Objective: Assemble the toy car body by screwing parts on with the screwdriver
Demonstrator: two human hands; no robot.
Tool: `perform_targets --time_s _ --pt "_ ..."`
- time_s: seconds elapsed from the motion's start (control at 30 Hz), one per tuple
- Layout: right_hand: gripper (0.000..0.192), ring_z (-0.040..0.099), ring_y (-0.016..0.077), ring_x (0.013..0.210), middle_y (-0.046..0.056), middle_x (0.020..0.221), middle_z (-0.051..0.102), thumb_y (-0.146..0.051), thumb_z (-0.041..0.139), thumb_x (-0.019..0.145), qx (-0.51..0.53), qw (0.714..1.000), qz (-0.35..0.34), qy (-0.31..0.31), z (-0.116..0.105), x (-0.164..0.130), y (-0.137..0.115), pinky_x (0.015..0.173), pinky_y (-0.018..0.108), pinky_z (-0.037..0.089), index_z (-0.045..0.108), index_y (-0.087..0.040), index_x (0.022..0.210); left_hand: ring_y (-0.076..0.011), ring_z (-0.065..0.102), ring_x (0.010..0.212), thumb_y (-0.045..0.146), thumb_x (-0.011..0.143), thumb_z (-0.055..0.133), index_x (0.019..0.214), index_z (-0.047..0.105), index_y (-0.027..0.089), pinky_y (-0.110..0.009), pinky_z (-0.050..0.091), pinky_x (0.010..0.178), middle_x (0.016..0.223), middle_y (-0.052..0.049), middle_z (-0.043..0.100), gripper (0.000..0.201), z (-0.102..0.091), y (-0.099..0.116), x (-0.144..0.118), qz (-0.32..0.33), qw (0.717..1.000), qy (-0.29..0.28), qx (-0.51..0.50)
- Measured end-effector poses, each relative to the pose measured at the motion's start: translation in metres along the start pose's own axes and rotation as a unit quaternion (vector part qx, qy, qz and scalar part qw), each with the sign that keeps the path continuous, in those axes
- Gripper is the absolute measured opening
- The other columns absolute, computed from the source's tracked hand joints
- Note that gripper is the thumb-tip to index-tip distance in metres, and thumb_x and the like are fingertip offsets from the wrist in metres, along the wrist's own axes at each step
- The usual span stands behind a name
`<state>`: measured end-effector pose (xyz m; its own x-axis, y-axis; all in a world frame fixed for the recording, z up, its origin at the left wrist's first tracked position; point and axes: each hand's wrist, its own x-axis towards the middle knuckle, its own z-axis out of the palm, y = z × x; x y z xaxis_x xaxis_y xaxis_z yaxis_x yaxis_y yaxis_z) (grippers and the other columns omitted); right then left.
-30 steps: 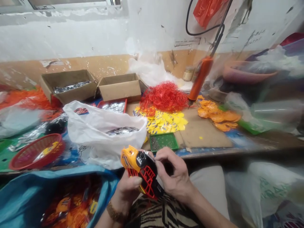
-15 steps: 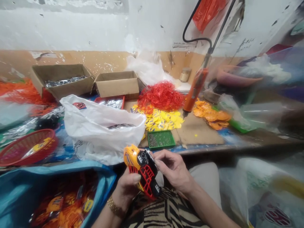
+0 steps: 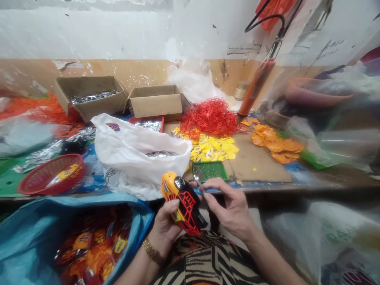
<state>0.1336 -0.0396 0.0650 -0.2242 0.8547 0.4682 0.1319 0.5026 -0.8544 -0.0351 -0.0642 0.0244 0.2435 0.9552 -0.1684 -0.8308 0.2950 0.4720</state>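
My left hand [image 3: 166,225] is wrapped round a toy car [image 3: 186,206] with an orange and yellow shell, red lattice sides and a black underside. The car is tilted, its orange end up. Between the thumb and fingers of my right hand [image 3: 231,208] is a small silver part [image 3: 199,183], held just right of the car's upper end. I cannot tell whether the part touches the car. Just beyond my hands lies a green tray [image 3: 224,171] of small screws.
A white bag [image 3: 118,162] and red basket [image 3: 23,184] stand left. Behind are cardboard boxes [image 3: 157,107], red lattice pieces [image 3: 208,116] and yellow pieces [image 3: 215,147]. An orange electric screwdriver [image 3: 255,89] hangs above orange pieces [image 3: 264,136]. A blue sack [image 3: 26,233] is lower left.
My right hand has drawn the silver part slightly away from the car's side. The hanging screwdriver has swung back, and the view has turned a little left.
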Motion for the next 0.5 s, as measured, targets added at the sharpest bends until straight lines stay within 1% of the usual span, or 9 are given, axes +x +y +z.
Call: perform_targets --time_s 0.07,0.1,0.2,0.3,0.37,0.5 --pt "0.016 0.063 0.0172 0.089 0.006 0.092 0.069 -0.012 0.062 0.085 -0.068 0.996 -0.059 -0.002 -0.002 0.006 -0.004 0.080 0.032 0.053 0.066 -0.018 0.100 -0.0212 0.074 0.071 0.027 0.065 0.082 0.085 0.077 0.016 -0.030 0.062 0.069 0.084 -0.006 0.080 0.024 0.001 0.003 0.006 0.009 1.000 0.020 -0.009" --pt "0.018 0.061 0.0180 0.089 0.006 0.091 0.068 -0.010 0.062 0.084 -0.094 0.992 -0.084 -0.008 -0.002 0.009 -0.005 0.079 0.034 0.052 0.066 -0.017 0.101 -0.0207 0.075 0.074 0.026 0.065 0.083 0.084 0.077 0.016 -0.029 0.061 0.073 0.086 -0.005 0.080 0.022 0.001 0.003 0.010 0.017 0.999 0.032 -0.014" --pt "0.018 0.058 0.0206 0.086 0.007 0.088 0.068 -0.008 0.061 0.083 -0.163 0.977 -0.135 -0.033 0.000 0.014 -0.004 0.079 0.040 0.049 0.064 -0.015 0.099 -0.0176 0.074 0.076 0.022 0.064 0.085 0.087 0.077 0.015 -0.025 0.060 0.077 0.087 -0.004 0.080 0.025 0.003 0.002 0.019 0.042 0.997 0.068 -0.020" --pt "0.017 0.057 0.0221 0.085 0.009 0.086 0.067 -0.007 0.059 0.082 -0.220 0.964 -0.146 -0.036 0.003 0.017 0.002 0.077 0.042 0.048 0.063 -0.014 0.097 -0.0177 0.073 0.080 0.018 0.063 0.085 0.093 0.076 0.015 -0.026 0.060 0.078 0.091 -0.004 0.079 0.032 0.004 -0.002 0.027 0.069 0.992 0.103 -0.009" --pt "0.017 0.056 0.0216 0.083 0.009 0.084 0.066 -0.006 0.058 0.083 -0.238 0.960 -0.141 -0.029 0.003 0.018 0.006 0.074 0.041 0.048 0.063 -0.014 0.097 -0.0191 0.073 0.082 0.018 0.062 0.086 0.100 0.075 0.017 -0.028 0.060 0.080 0.093 -0.005 0.079 0.039 0.003 -0.005 0.030 0.080 0.989 0.121 0.011" --pt "0.017 0.056 0.0203 0.081 0.007 0.082 0.066 -0.006 0.058 0.082 -0.228 0.962 -0.145 -0.029 0.001 0.020 0.014 0.072 0.038 0.048 0.062 -0.015 0.096 -0.0232 0.073 0.085 0.021 0.064 0.084 0.109 0.072 0.018 -0.035 0.058 0.086 0.095 -0.006 0.078 0.047 0.002 -0.008 0.037 0.071 0.989 0.123 0.049"
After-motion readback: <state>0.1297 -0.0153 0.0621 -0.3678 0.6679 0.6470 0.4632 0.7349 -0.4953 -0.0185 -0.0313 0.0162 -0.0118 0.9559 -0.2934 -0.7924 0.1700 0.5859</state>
